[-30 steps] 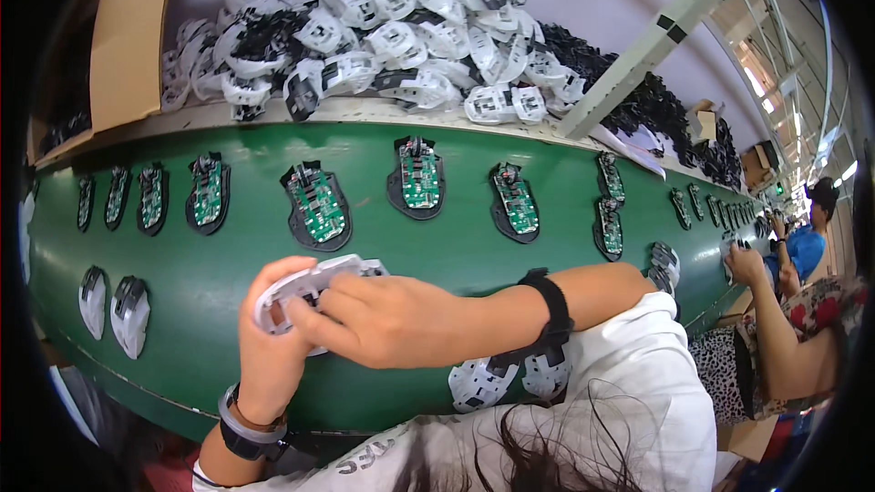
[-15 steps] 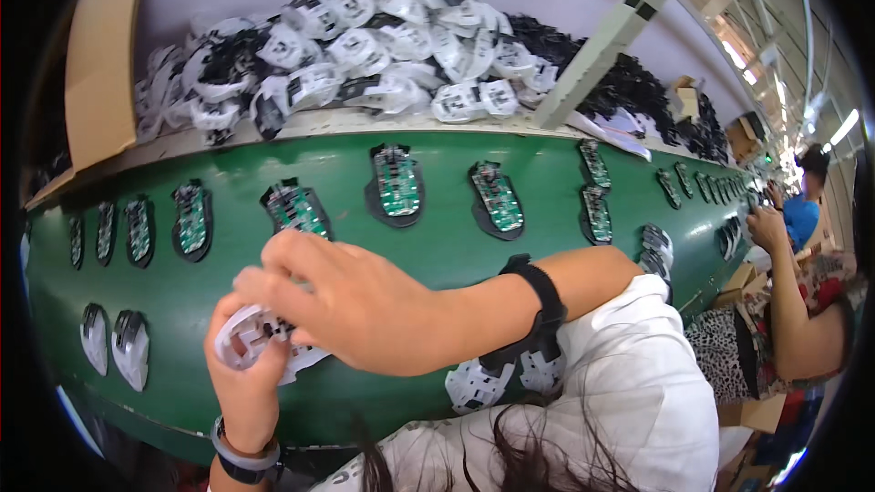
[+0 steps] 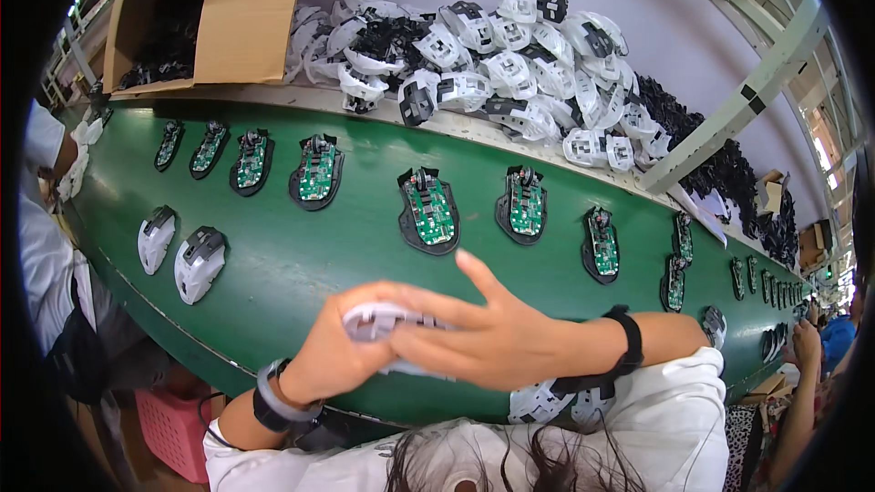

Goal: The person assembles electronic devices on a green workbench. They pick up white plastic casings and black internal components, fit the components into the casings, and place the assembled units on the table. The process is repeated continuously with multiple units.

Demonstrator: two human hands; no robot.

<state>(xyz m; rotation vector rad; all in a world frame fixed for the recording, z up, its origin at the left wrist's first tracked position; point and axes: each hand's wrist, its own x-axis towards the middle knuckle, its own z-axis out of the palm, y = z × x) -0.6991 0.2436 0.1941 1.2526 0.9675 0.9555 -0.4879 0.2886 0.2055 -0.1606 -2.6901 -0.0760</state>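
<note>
Over the green belt [image 3: 301,255], my 2 hands clamp 1 white mouse shell [image 3: 378,321]: left hand [image 3: 333,355] cups beneath, right hand [image 3: 474,337] presses fingers across. I'd squeeze evenly, keeping seams aligned.

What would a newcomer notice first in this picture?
First, both hands, left hand and right hand, clasp a white mouse shell over the green conveyor belt. Next, open circuit-board mouse bases line the belt, and behind it lies a heap of white shells.
</note>
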